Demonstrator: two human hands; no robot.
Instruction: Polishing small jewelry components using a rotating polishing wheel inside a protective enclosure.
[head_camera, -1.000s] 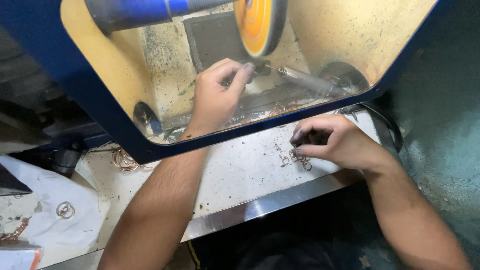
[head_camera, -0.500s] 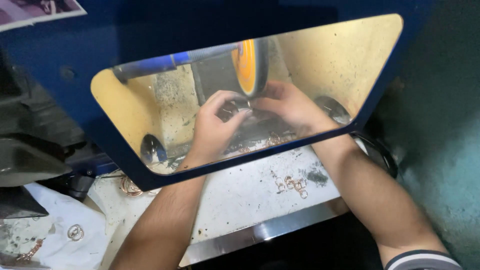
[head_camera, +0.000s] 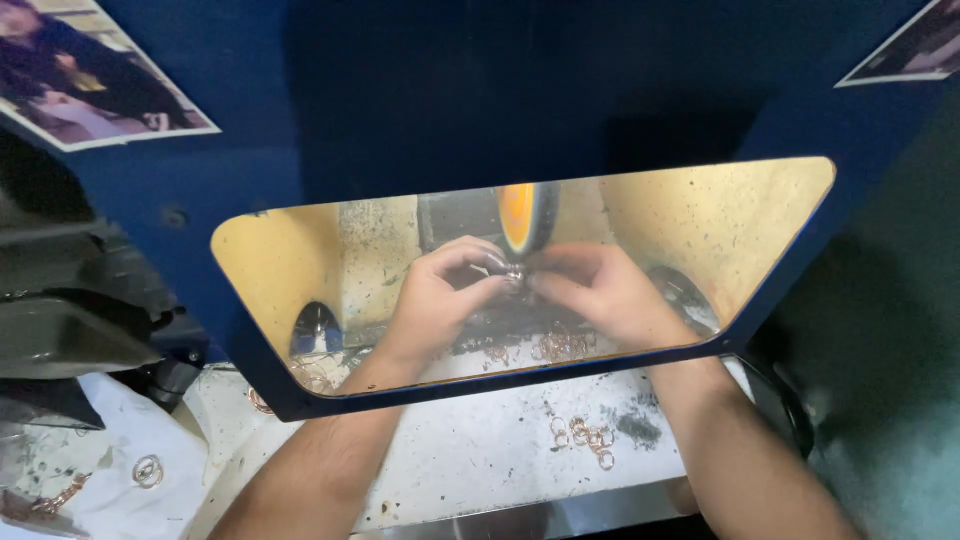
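Speckled white bench top (head_camera: 470, 450) across lower frame; small copper-coloured rings (head_camera: 585, 436) clustered right of centre, dark grit (head_camera: 636, 428) beside them, perhaps metal filings.

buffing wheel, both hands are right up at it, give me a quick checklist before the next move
1. Both hands behind the clear shield: ok.
2. Left hand and right hand meet at the small ring: ok.
3. Ring sits just under the orange wheel: ok.
4. Fingers clear of the wheel face: cannot tell, blurred.
5. Wheel spinning: cannot tell.
6. Loose rings on the white bench, away from the wheel: ok.
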